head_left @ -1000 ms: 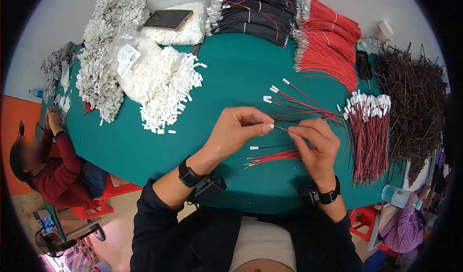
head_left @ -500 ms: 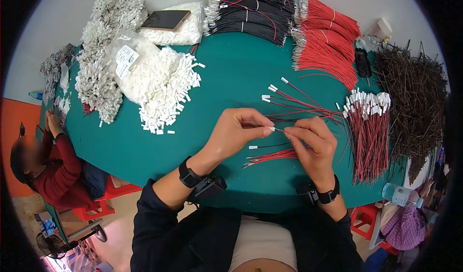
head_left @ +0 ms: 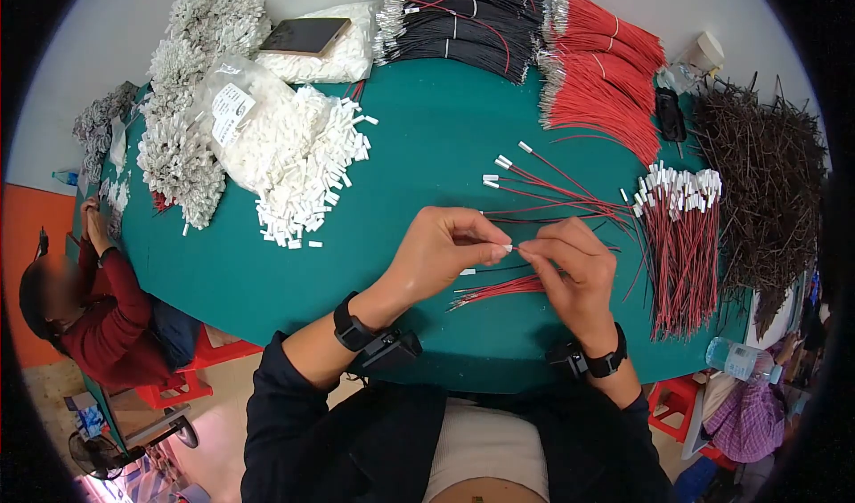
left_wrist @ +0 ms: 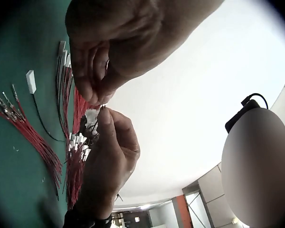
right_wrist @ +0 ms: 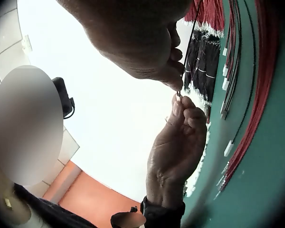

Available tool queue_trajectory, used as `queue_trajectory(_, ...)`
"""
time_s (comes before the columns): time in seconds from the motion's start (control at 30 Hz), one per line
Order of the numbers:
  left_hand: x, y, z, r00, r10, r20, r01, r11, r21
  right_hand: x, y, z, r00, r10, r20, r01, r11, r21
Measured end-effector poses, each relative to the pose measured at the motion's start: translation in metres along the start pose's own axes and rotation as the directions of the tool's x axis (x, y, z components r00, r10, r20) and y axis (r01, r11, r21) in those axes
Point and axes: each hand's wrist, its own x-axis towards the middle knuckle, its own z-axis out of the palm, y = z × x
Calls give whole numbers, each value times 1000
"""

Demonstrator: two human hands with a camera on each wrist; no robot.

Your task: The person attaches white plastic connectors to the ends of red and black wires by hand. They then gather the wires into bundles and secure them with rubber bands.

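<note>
Between thumb and fingertips, my left hand [head_left: 445, 249] pinches a small white connector housing [head_left: 508, 247], mostly covered by the fingers. Just to its right, my right hand [head_left: 574, 267] pinches a thin wire [right_wrist: 186, 57] close to its end, at the mouth of the housing. The two sets of fingertips almost meet above the green table. Below the hands lies a small bundle of red wires [head_left: 499, 290] with bare metal terminals. Next to it, a black wire ends in a white housing [left_wrist: 31, 81]. Beyond the hands, several wires with white housings [head_left: 504, 162] fan out.
A heap of white housings [head_left: 307, 169] spills from a plastic bag at left. Black wire bundles [head_left: 472, 31] and red wire bundles [head_left: 601, 84] lie at the back. Finished-looking red wires [head_left: 684, 262] and a dark tangled pile [head_left: 761, 191] stand right. Another person [head_left: 102, 316] sits at left.
The right hand has come slightly left toward the left hand, narrowing the gap between the fingertips. The wire's end has closed in on the white connector housing.
</note>
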Motion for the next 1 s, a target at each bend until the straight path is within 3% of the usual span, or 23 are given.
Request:
queue_trajectory(0.17, 0, 1, 1, 1000, 9, 7, -9, 999, -38, 1, -2, -1, 999, 53, 12, -53, 998, 27)
queue_trajectory(0.27, 2, -1, 2, 996, 31, -78, -31, 1000, -2, 6, -1, 0, 998, 6, -55, -7, 1000, -27)
queue_trajectory(0.3, 3, 0, 0, 996, 31, -79, -31, 1000, -2, 10, -3, -1, 993, -34, -114, 19, 991, -131)
queue_trajectory(0.37, 5, 4, -6, 936, 326, -131, -234, 856, 461, 10, -3, -3, 982, -84, -167, 44, 972, -232)
queue_trajectory(0.4, 6, 5, -8, 935, 327, -134, -233, 856, 462, 5, 0, -4, 997, -69, -45, 61, 983, -173)
queue_trajectory(0.43, 6, 6, -10, 870, 487, -82, -322, 685, 654, 1, 3, -4, 995, -60, 78, 69, 991, -112)
queue_trajectory(0.47, 5, 8, -11, 787, 617, 10, -374, 462, 804, -2, 5, -1, 995, -60, 77, 68, 992, -110)
queue_trajectory(0.5, 2, 11, -13, 787, 617, 14, -375, 460, 805, -4, 8, 1, 970, -67, 236, 86, 994, -72)
queue_trajectory(0.53, -1, 15, -16, 882, 453, 129, -366, 488, 792, -6, 10, 3, 919, -76, 386, 97, 995, -34)
queue_trajectory(0.57, -4, 17, -16, 933, 267, 242, -350, 515, 782, -6, 11, 4, 921, -72, 382, 93, 995, -36)
queue_trajectory(0.6, -7, 14, -14, 933, 265, 245, -352, 516, 781, -7, 11, 4, 915, -60, 399, 86, 995, -47)
queue_trajectory(0.67, -10, 3, -12, 922, 251, 294, -373, 373, 850, -6, 11, 3, 906, -54, 421, 86, 995, -57)
queue_trajectory(0.8, -7, -3, -12, 908, 272, 318, -400, 337, 853, -6, 2, 5, 830, -60, 555, 55, 998, 26)
queue_trajectory(0.9, -5, -1, -11, 921, 310, 238, -353, 400, 846, -10, 3, 10, 814, -51, 579, 52, 999, 15)
queue_trajectory(0.97, -2, 4, -12, 951, 290, 105, -258, 562, 786, -10, 4, 11, 809, -57, 585, 58, 998, 16)
queue_trajectory(1.0, -1, 7, -12, 952, 289, 100, -253, 563, 787, -9, 4, 10, 810, -54, 584, 52, 998, 21)
